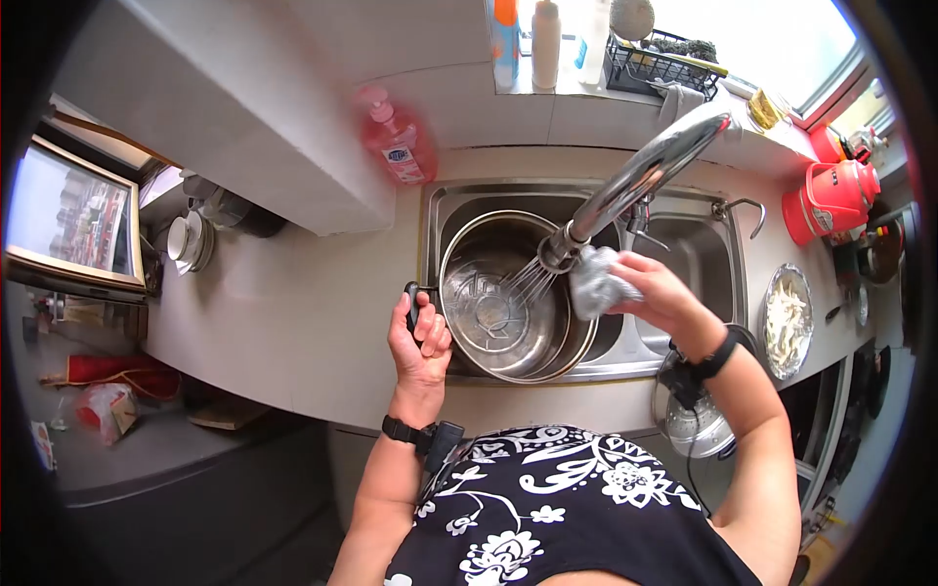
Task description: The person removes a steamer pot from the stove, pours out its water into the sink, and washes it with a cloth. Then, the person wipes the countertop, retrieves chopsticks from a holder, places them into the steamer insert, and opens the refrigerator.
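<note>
A steel pot (469, 337) sits tilted over the left basin of the sink (586, 373). My left hand (422, 342) is wrapped round its black side handle (414, 305). Water sprays from the chrome faucet (645, 171) into the pot, where a shallow pool shows. My right hand (660, 293) is closed on a crumpled grey-white cloth (601, 283), beside the spray head at the pot's right rim. The cloth hides part of that rim, and I cannot tell whether it touches the spray head.
A pink pump bottle (399, 142) stands behind the sink. On the right are a metal dish of pale strips (787, 320), a red jug (831, 200) and a steel lid or strainer (689, 420) at the counter's front edge. Stacked bowls (191, 239) sit far left.
</note>
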`<state>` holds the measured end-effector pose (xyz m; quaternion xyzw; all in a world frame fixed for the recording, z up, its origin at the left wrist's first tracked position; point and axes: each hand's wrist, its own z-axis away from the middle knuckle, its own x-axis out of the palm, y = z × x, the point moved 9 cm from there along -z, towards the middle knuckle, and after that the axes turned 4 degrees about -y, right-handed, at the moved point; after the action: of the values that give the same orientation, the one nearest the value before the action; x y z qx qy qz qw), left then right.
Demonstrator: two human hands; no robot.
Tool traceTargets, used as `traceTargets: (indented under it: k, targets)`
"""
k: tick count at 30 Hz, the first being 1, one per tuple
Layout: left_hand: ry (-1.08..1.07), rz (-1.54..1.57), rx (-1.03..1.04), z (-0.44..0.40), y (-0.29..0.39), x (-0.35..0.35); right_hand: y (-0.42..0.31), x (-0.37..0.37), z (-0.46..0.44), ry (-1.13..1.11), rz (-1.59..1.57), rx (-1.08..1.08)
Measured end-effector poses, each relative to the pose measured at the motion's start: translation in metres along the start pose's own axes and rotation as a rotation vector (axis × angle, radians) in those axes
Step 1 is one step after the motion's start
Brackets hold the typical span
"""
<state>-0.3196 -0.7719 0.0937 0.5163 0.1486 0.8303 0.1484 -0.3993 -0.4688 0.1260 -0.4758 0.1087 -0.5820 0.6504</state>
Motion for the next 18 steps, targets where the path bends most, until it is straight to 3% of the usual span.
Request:
traceTargets:
  k: [2,4,6,7,8,11,13,14,16,17,18]
  targets:
    - [-0.053,0.019,-0.008,0.008,0.007,-0.006,0.017,0.02,-0.029,0.053,0.092,-0.019]
    - [-0.08,0.022,0.0,0.014,0.011,-0.009,0.044,0.016,-0.064,0.167,0.492,-0.009]
    - [-0.059,0.047,-0.005,0.019,0.011,-0.012,0.054,0.043,-0.079,0.196,1.305,-0.334]
    - [-0.074,0.055,-0.029,0.02,0.008,-0.013,0.078,0.048,-0.091,0.078,1.379,-0.371]
    - [-0.059,0.04,-0.03,0.022,0.006,-0.011,0.099,0.048,-0.098,0.047,1.47,-0.132]
    - [-0.092,0.014,-0.053,0.019,0.002,-0.006,0.15,0.023,-0.14,0.029,1.608,-0.137]
    - [-0.089,0.021,-0.068,0.019,0.001,-0.004,0.2,-0.003,-0.182,-0.189,1.978,0.13]
    - [-0.081,0.025,-0.081,0.018,0.0,-0.005,0.191,0.002,-0.18,-0.189,1.978,0.13]
    - [-0.094,0.032,-0.088,0.016,0.001,-0.007,0.131,0.015,-0.171,0.197,1.709,-0.014]
    - [-0.084,0.012,-0.083,0.017,0.003,-0.007,0.132,0.007,-0.179,0.259,1.424,0.143]
    - [-0.075,-0.01,-0.081,0.018,0.003,-0.008,0.133,0.02,-0.176,0.26,1.418,0.147]
